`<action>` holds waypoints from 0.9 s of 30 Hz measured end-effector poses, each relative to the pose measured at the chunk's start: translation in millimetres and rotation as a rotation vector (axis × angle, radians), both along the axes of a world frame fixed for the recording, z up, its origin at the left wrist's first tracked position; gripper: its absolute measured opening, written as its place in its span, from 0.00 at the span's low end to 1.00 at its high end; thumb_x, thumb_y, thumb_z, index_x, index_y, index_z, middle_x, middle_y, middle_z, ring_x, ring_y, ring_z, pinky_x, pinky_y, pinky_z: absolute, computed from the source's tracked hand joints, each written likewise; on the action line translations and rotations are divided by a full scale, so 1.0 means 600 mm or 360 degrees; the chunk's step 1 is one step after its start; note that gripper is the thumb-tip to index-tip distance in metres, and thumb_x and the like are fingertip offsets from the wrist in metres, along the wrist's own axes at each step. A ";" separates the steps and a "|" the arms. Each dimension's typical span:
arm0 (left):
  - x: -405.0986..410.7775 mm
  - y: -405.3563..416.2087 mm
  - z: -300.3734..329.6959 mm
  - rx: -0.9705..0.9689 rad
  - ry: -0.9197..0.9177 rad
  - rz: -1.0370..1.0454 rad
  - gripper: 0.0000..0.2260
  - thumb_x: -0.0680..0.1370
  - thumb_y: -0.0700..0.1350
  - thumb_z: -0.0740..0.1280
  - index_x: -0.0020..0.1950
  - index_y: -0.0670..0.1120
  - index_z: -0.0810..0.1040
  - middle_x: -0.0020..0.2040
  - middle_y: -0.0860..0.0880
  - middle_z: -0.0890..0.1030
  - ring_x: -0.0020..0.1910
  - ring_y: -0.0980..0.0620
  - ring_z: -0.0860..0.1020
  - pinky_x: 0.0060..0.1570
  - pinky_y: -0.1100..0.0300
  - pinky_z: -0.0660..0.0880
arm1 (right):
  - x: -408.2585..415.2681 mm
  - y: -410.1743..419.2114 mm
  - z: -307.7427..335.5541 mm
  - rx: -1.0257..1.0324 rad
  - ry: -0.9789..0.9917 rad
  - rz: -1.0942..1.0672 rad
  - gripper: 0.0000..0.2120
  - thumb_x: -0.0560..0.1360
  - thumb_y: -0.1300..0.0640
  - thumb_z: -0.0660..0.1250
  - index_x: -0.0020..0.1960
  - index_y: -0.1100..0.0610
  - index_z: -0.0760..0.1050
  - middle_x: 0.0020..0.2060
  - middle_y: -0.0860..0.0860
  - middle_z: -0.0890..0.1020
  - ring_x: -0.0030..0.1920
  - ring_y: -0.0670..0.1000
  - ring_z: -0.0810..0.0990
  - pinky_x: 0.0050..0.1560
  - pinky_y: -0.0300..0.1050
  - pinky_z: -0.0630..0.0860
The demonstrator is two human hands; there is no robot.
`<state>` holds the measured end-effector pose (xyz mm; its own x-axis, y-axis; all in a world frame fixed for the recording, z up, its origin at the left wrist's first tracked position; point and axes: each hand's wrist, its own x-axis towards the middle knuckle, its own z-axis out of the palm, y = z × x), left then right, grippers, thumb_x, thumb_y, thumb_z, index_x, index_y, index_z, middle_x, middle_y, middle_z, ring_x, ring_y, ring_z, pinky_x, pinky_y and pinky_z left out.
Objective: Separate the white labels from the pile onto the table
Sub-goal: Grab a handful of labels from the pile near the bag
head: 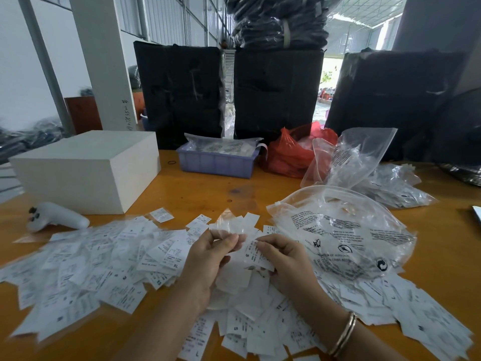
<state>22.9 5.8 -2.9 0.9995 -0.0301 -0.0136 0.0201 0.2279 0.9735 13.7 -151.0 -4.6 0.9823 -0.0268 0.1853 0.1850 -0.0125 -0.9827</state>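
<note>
A wide pile of white printed labels [104, 259] covers the orange table [197, 188] in front of me, spreading left and right of my arms. My left hand [208, 259] pinches a small clear plastic sleeve [229, 225] between thumb and fingers, held above the pile. My right hand [283, 259] pinches a white label marked S [256, 255] at its edge, just beside the left hand. More labels [250, 308] lie heaped under and between my wrists. A bracelet sits on my right wrist.
A white box [86, 168] and a white controller [57, 217] lie at the left. A lilac tray [216, 160], a red bag [291, 152] and clear printed plastic bags [346, 230] stand behind and right. Black wrapped bundles [179, 95] line the table's far edge.
</note>
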 end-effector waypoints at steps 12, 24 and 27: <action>-0.004 -0.006 0.000 0.0314 -0.0065 -0.0090 0.10 0.74 0.39 0.70 0.51 0.52 0.80 0.44 0.52 0.85 0.44 0.56 0.83 0.39 0.68 0.75 | 0.003 -0.004 -0.002 0.0133 -0.0014 -0.0091 0.08 0.75 0.62 0.67 0.39 0.53 0.81 0.27 0.48 0.79 0.26 0.46 0.75 0.24 0.36 0.69; -0.009 -0.012 0.005 0.0360 -0.0088 -0.0078 0.06 0.68 0.52 0.73 0.43 0.55 0.84 0.41 0.53 0.85 0.42 0.58 0.83 0.44 0.62 0.72 | -0.004 0.000 0.001 0.0065 -0.0115 -0.0010 0.04 0.76 0.60 0.66 0.44 0.60 0.73 0.30 0.58 0.81 0.24 0.46 0.76 0.23 0.37 0.70; -0.005 -0.013 -0.001 0.0421 -0.0046 -0.0047 0.05 0.73 0.49 0.72 0.46 0.51 0.82 0.40 0.53 0.85 0.42 0.58 0.83 0.44 0.63 0.72 | -0.006 0.000 0.001 0.0110 -0.0080 0.0006 0.05 0.78 0.61 0.64 0.43 0.60 0.71 0.29 0.58 0.81 0.22 0.48 0.74 0.23 0.36 0.68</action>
